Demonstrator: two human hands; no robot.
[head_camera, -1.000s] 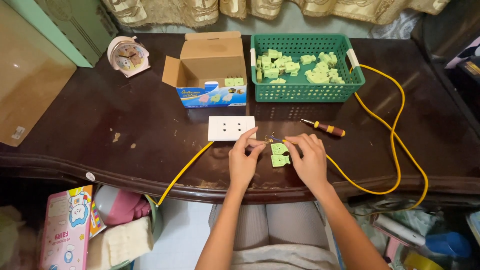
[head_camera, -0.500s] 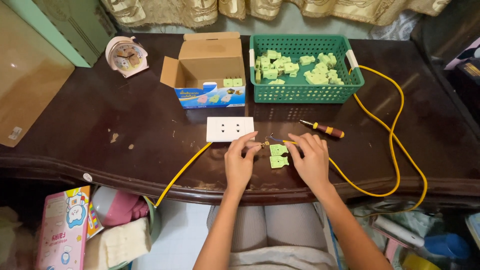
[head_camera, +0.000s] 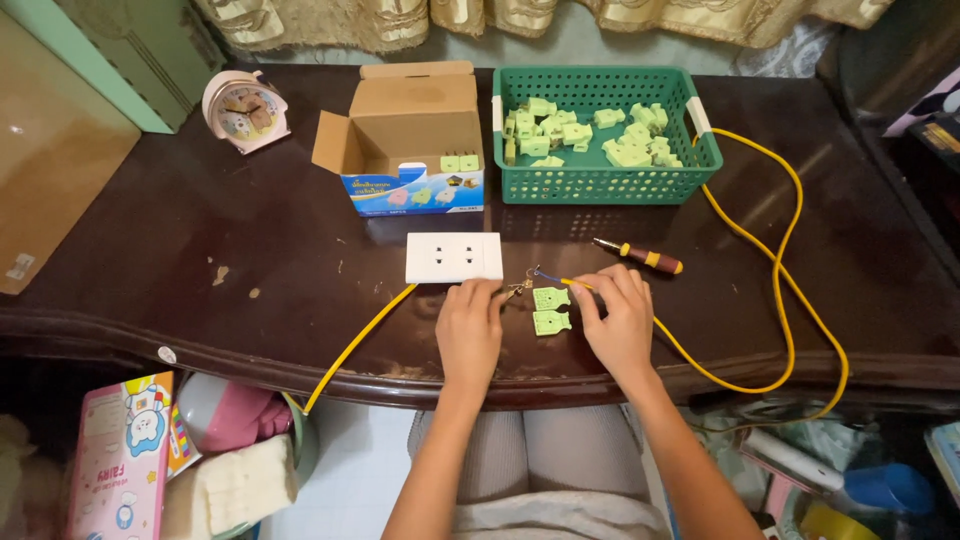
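The desk (head_camera: 250, 250) is dark brown and glossy, with pale scuffs. On it lies a white socket block (head_camera: 454, 257), and a yellow cable (head_camera: 770, 300) loops across the wood. Two pale green plug halves (head_camera: 551, 309) lie between the hands. The basket (head_camera: 600, 185) is deep green mesh with white handles, filled with pale green pieces (head_camera: 585, 132). The cardboard box (head_camera: 410, 125) is tan with a blue printed front. The screwdriver (head_camera: 640, 258) has a handle striped red and yellow. The clock (head_camera: 245, 108) is pink.

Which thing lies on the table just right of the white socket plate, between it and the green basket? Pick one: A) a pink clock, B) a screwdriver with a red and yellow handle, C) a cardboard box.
B: the screwdriver lies right of the white socket plate, below the green basket.
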